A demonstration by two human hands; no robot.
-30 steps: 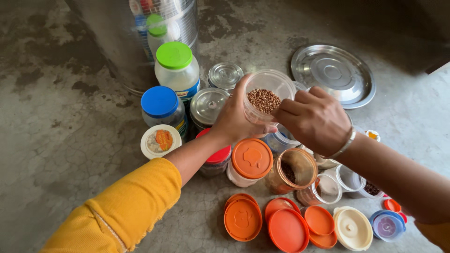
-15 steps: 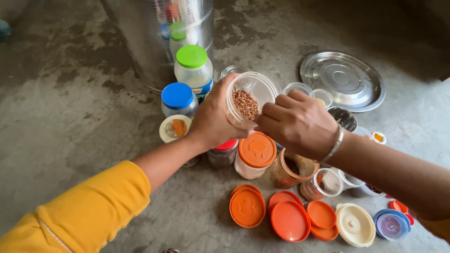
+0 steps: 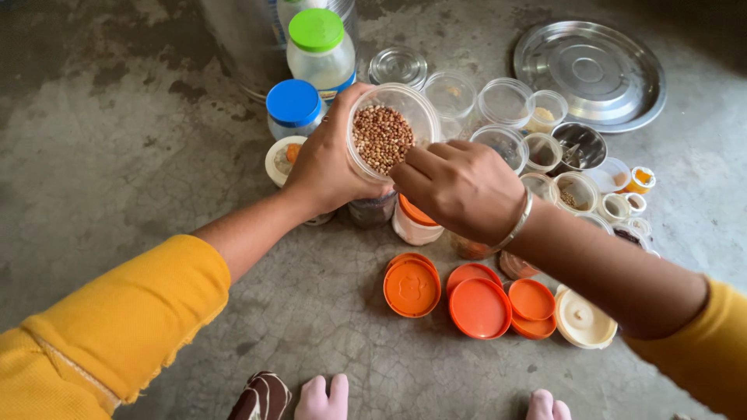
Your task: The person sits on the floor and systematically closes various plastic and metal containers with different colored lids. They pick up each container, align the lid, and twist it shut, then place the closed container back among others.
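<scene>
— Holding anything, the left hand (image 3: 331, 167)?

— Yes, it grips a clear plastic jar (image 3: 387, 132) of small reddish-brown seeds, tilted so its open mouth faces the camera. The jar is lifted above the floor (image 3: 117, 140), over the cluster of containers.

— And the right hand (image 3: 459, 187)?

— Its fingers (image 3: 416, 167) are curled and rest at the jar's lower rim. Whether they pinch any seeds, I cannot tell. A metal bangle (image 3: 520, 222) sits on that wrist, and both arms wear yellow sleeves (image 3: 117, 327).

— What lies around them?

— Just behind the left hand stand a blue-capped jar (image 3: 293, 105) and a green-capped bottle (image 3: 319, 47), with a large steel vessel (image 3: 241, 39) behind those. To the right of the held jar are several open clear containers (image 3: 506, 101), a small steel cup (image 3: 580, 146) and, farther back, a round steel plate (image 3: 591, 74). Under the right hand an orange-lidded jar (image 3: 416, 222) stands partly hidden.

— Nearer the person?

— A group of loose orange lids (image 3: 478, 307) lies on the concrete, touching or overlapping, with a cream lid (image 3: 583, 319) just beside them. Toes (image 3: 327, 397) show at the bottom edge.
</scene>
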